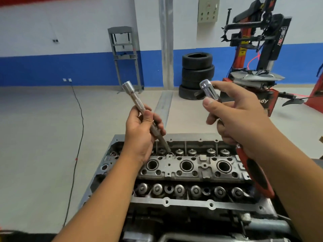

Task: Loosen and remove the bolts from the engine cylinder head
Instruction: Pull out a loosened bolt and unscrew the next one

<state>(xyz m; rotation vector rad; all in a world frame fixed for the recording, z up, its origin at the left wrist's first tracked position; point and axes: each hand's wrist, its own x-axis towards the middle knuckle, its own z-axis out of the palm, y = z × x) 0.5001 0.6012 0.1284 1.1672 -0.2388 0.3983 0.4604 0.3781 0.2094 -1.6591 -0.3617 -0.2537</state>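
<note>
Chrome catches the light on the extension bar (139, 109), which the left hand (141, 133) grips around its lower half, fingers curled over the shaft and thumb pressed along it. Above that grip the socket-shaped end tilts up and away to the left; below the grip the thin end points down toward the far row of valve springs on the cylinder head (188, 172), though whether it touches anything there cannot be told.

Further right, the right hand (239, 119) holds a ratchet wrench (253, 168) — its red-and-black handle runs down out of the grip past the wrist, while a bright socket (208, 90) stands up above the grip, pinched between thumb and fingertips. Both hands hover well above the head, which lies beneath them on the engine stand with its camshaft area open. No bolt head can be picked out with certainty from this view.

The step in hand looks like tool assembly: mating bar, socket and ratchet before reaching a deep bolt. To do it well, the person should line the square drive squarely with the socket opening and push until it seats fully — a half-seated joint could slip under load. Once joined, the bar should drop straight down onto the bolt, not angled, and the bolts are probably best loosened a little at a time.
</note>
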